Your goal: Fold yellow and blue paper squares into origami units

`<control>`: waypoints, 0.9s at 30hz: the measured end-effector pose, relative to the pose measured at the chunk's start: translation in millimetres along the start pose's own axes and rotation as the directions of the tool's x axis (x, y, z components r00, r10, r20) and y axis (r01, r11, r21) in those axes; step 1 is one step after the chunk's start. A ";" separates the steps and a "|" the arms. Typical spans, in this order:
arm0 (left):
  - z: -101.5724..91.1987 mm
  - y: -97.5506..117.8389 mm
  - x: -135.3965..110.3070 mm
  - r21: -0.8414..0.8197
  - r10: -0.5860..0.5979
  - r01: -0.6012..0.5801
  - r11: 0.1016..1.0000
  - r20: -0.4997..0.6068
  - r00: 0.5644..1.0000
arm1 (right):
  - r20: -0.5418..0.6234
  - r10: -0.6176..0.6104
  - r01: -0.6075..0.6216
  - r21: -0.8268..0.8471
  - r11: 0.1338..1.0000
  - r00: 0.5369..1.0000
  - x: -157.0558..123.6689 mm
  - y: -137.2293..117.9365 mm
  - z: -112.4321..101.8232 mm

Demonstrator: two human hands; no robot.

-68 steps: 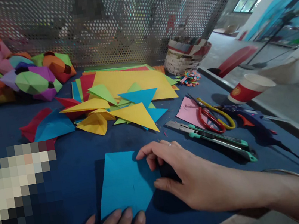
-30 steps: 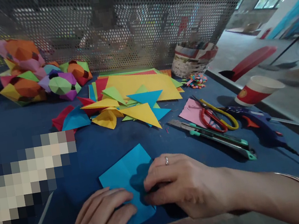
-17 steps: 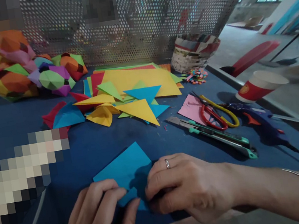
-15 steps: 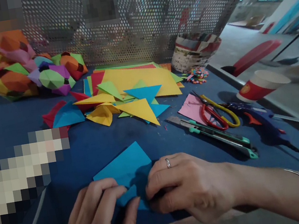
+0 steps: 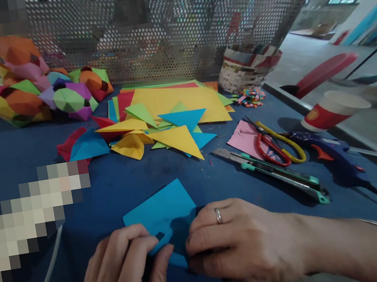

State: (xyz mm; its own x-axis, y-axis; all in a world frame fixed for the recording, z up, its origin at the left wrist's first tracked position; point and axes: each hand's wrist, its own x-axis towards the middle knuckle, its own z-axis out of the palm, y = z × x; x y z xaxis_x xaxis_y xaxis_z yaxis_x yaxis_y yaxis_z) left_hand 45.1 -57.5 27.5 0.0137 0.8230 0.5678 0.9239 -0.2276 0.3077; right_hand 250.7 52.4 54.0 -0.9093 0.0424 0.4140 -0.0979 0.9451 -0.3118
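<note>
A sheet of blue paper lies on the dark blue table near its front edge, its near corner folded and lifted. My left hand pinches the raised flap between thumb and fingers. On the sheet's right edge, my right hand, with a ring on one finger, has its fingers curled over the paper and hides that corner. Beyond the sheet lie folded paper pieces: yellow, blue and red with blue.
To the right are a utility knife, blade out, scissors on pink paper, a glue gun and a paper cup. A paper stack, woven basket and paper ornaments stand behind. A cable runs at left.
My left hand's thumb has drawn back slightly and the pinched flap now stands up more, with a narrow gap under it. The whole view has shifted a little.
</note>
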 end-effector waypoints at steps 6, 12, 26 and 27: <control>1.6 -10.3 2.3 0.108 0.043 -0.045 0.993 0.020 0.999 | 0.021 0.020 -0.017 -0.126 0.992 1.000 4.4 -11.2 2.6; -0.7 -12.2 2.7 0.018 -0.008 0.008 1.000 0.015 1.000 | 0.017 0.035 -0.032 -0.139 0.990 0.999 4.1 -11.6 3.4; 0.3 -12.6 7.1 0.134 0.025 -0.032 0.990 0.058 0.998 | 0.023 0.047 -0.046 -0.041 0.998 0.999 4.6 -9.2 2.7; 0.2 -12.8 7.4 0.132 0.032 -0.039 0.990 0.058 0.998 | 0.019 0.046 -0.045 -0.042 0.998 0.999 4.5 -9.0 2.9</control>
State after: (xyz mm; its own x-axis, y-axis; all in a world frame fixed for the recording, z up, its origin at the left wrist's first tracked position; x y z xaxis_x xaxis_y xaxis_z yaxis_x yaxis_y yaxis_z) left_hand 33.5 -48.4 27.6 0.0653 0.8442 0.5321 0.9650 -0.1890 0.1815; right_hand 246.3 43.1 56.2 -0.9203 0.0796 0.3829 -0.0397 0.9550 -0.2940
